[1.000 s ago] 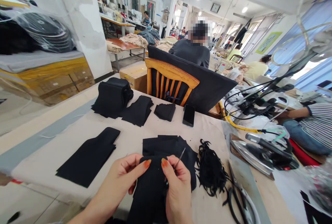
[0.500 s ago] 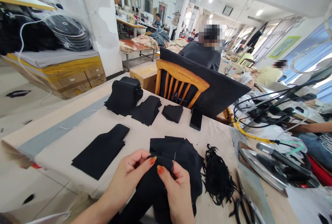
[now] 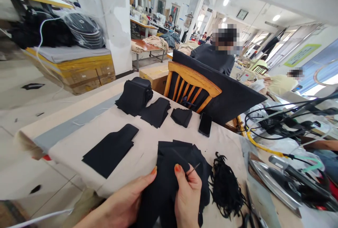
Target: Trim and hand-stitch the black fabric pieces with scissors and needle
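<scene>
My left hand (image 3: 129,194) grips the left edge of a black fabric piece (image 3: 163,182), its thumb on top and its fingers hidden beneath. My right hand (image 3: 188,194) is closed on a thin pointed metal tool (image 3: 193,169), whose tip sticks out past the fingers; its exact kind is unclear. The right thumb lies over the same fabric. Behind and beneath it, a fanned pile of black fabric pieces (image 3: 199,155) lies on the cloth-covered table (image 3: 144,154). To the right is a tangled heap of black fabric strips (image 3: 227,187).
Scissors (image 3: 253,208) and an iron (image 3: 277,182) lie at the right. Stacks of black cut pieces (image 3: 134,97), another cut piece (image 3: 111,150) and a phone (image 3: 205,124) are on the table. A wooden chair (image 3: 194,76) stands beyond, with a seated person (image 3: 211,59) behind it.
My hands have moved apart and lower, with the left thumb now at the fabric's left edge. The metal tool has tipped from upright to slanting right. The view has shifted slightly left.
</scene>
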